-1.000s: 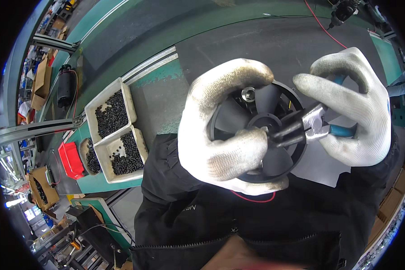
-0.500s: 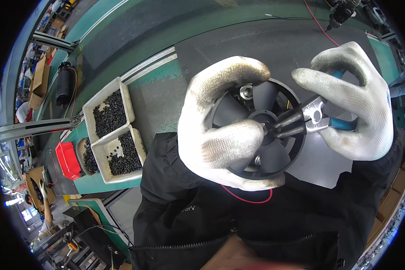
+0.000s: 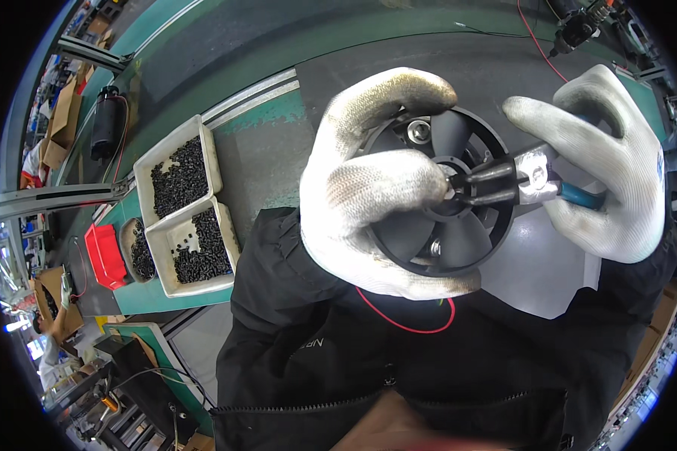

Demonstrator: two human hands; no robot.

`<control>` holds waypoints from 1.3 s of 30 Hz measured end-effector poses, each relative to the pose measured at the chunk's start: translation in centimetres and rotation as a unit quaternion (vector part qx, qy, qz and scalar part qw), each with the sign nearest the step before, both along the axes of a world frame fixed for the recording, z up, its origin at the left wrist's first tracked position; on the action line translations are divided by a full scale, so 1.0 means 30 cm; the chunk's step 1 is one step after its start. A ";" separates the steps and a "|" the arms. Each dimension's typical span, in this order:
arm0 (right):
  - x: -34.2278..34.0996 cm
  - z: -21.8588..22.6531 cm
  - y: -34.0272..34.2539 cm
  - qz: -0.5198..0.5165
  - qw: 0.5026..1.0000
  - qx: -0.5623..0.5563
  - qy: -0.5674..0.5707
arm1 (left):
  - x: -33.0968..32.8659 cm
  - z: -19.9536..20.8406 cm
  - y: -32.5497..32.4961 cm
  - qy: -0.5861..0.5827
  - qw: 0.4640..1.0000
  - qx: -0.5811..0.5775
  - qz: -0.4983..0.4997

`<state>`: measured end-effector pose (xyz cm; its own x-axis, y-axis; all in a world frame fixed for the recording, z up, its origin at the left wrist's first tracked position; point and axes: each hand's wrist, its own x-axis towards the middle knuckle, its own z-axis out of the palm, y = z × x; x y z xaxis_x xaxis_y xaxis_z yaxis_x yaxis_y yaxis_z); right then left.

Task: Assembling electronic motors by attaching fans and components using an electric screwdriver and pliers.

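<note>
My left hand [image 3: 353,192], in a white knit glove with dirty fingertips, grips a round black fan [image 3: 462,242] by its rim. Its thumb presses near the fan's hub. In my gloved right hand [image 3: 605,169] is a pair of pliers [image 3: 534,179] with blue-green handles. The long dark jaws of the pliers reach to the middle of the fan, against the hub beside my left thumb. Whatever sits between the jaw tips is too small to make out. A red wire [image 3: 410,329] loops below the fan, in front of my dark jacket.
To the left stand two white bins [image 3: 218,161] of small black parts, a round bowl [image 3: 137,259] with more, and a red tray [image 3: 105,255]. A black cylinder [image 3: 107,128] lies farther off. A power driver [image 3: 579,31] is at the far right. Another person [image 3: 53,349] works at lower left.
The pliers' jaws have tilted flatter at the hub, and my left thumb has moved up. The fan and both hands have shifted slightly up and right in the picture.
</note>
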<state>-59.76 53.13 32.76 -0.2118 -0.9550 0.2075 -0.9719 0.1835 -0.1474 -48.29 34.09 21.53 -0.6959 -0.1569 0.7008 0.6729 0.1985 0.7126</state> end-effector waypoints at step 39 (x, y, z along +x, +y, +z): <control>0.014 0.027 0.051 0.010 0.999 -0.040 -0.025 | -0.012 -0.020 0.017 0.092 0.995 0.041 -0.024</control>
<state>-59.35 54.67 33.56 -0.2055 -0.9399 0.2729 -0.9662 0.1504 -0.2094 -48.65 34.59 20.94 -0.5652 -0.1885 0.8031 0.8004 0.1105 0.5892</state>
